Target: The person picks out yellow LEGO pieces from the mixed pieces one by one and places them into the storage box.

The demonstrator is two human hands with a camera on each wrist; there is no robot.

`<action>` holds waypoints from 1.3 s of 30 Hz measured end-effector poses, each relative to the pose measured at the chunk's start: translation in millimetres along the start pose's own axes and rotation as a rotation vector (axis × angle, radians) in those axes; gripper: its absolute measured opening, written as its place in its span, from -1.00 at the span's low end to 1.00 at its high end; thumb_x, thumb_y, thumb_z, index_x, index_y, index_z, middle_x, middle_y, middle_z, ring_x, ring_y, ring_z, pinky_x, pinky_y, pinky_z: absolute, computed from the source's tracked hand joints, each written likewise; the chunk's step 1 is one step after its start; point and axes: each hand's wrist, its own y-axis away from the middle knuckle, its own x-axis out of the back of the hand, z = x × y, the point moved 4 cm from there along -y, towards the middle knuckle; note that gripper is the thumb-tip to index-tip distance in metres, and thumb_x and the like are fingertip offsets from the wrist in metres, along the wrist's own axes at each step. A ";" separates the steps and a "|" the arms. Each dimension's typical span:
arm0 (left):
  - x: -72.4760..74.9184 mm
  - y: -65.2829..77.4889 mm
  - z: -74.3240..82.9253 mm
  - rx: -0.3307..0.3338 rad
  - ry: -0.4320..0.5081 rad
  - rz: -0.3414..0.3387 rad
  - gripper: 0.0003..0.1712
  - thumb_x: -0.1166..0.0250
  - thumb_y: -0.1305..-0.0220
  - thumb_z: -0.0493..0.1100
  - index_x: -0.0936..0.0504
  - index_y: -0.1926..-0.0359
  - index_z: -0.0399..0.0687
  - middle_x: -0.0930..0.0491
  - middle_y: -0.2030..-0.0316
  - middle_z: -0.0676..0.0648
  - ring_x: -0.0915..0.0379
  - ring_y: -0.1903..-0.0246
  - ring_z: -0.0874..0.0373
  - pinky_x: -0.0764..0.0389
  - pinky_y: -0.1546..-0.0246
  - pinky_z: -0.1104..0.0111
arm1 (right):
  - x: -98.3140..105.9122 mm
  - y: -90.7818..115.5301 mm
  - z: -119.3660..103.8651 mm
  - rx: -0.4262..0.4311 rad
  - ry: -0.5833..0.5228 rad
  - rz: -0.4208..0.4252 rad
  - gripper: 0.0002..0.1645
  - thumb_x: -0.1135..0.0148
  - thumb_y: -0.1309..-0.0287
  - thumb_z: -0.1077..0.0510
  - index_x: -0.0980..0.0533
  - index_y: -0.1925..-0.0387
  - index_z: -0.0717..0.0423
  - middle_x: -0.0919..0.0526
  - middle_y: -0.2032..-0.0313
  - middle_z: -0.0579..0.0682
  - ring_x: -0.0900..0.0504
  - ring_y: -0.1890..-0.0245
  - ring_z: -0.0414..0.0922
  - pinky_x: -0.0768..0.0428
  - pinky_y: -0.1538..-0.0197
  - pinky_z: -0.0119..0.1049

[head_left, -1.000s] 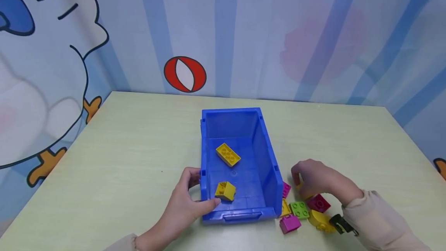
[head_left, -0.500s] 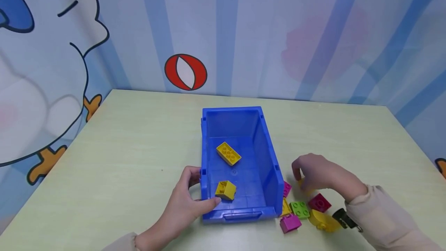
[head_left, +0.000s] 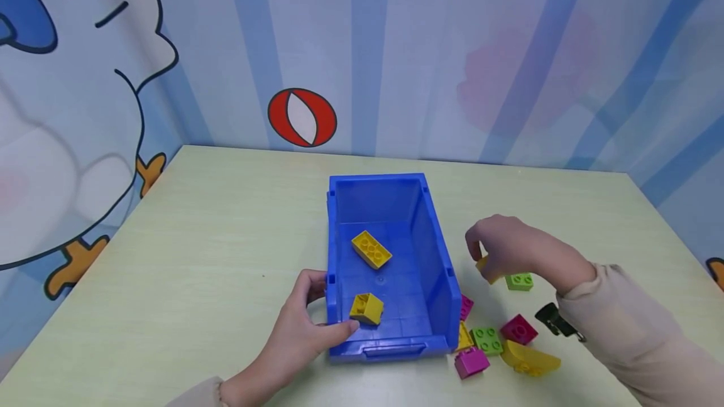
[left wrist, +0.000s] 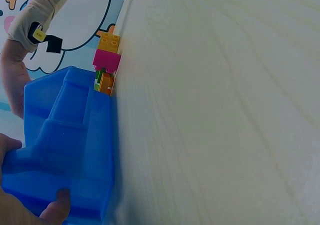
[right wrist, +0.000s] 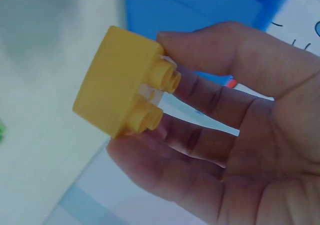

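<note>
Blue-striped backdrop behind a pale desk — a yellow stud brick is pinched in the right grip.
The brick sits out at the fingertips, studs turned toward the palm, above the desk just right of a blue bin; the left grip holds the bin's near left wall, thumb over the rim. Inside lie a yellow rectangular brick and a yellow slanted brick, apart. Below the right grip, by the bin's near right corner, are loose pieces — a green brick, a magenta brick and a curved yellow piece among them.
</note>
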 end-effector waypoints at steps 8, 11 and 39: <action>0.0 -0.1 1.8 -0.003 0.002 -0.007 -0.26 -0.45 0.27 -0.04 -0.28 0.02 -0.01 -0.39 -0.02 -0.09 -0.23 -0.07 0.00 -0.27 -0.09 -0.02 | 30.2 -1.7 -12.8 0.035 0.040 0.060 -0.81 -0.31 0.27 0.26 -0.45 0.53 0.07 -0.50 0.53 -0.07 -0.37 0.57 -0.10 -0.46 0.50 -0.20; 0.1 -0.5 1.9 -0.006 0.000 -0.006 -0.26 -0.45 0.27 -0.02 -0.28 0.02 -0.01 -0.39 -0.02 -0.08 -0.23 -0.07 0.00 -0.27 -0.09 -0.03 | 38.2 -4.2 -21.0 0.041 0.072 0.068 -0.82 -0.31 0.26 0.26 -0.46 0.54 0.07 -0.50 0.54 -0.07 -0.38 0.58 -0.10 -0.47 0.50 -0.20; 1.2 -0.4 0.5 0.015 -0.001 0.000 -0.28 -0.46 0.29 -0.02 -0.28 0.06 0.03 -0.39 0.00 -0.07 -0.24 -0.05 -0.01 -0.27 -0.08 -0.03 | 41.5 -21.8 -102.6 0.186 0.207 0.050 -0.82 -0.30 0.18 0.30 -0.42 0.57 0.10 -0.44 0.60 -0.07 -0.41 0.51 -0.12 -0.52 0.42 -0.32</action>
